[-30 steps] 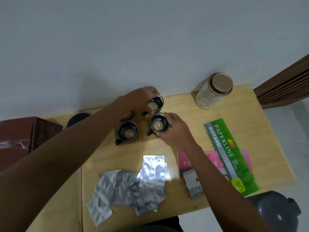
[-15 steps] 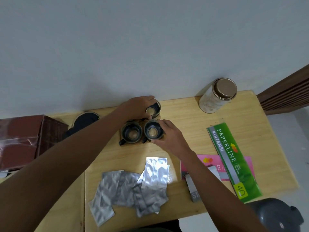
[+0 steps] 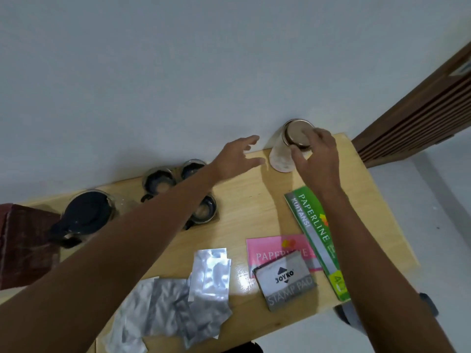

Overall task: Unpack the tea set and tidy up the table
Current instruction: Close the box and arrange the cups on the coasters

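Pale grey wall backs a light wooden bench [image 3: 257, 207], where the right hand [image 3: 316, 159] curls its fingers around the brown lid of a cloudy glass jar [image 3: 283, 156] at the bench's one o'clock corner, while the left hand [image 3: 237, 159] hovers just at the jar's nine o'clock, fingers spread and holding nothing. Three black-handled glass cups [image 3: 159, 183] cluster at eleven o'clock beside one black-lidded glass teapot [image 3: 88, 216], partly hidden by the left forearm. Crumpled silver foil pouches [image 3: 183, 299] lie at six o'clock, with one grey stamp pad [image 3: 285, 281], one pink booklet [image 3: 270, 248] and one green receipt book [image 3: 313, 233] at four o'clock.
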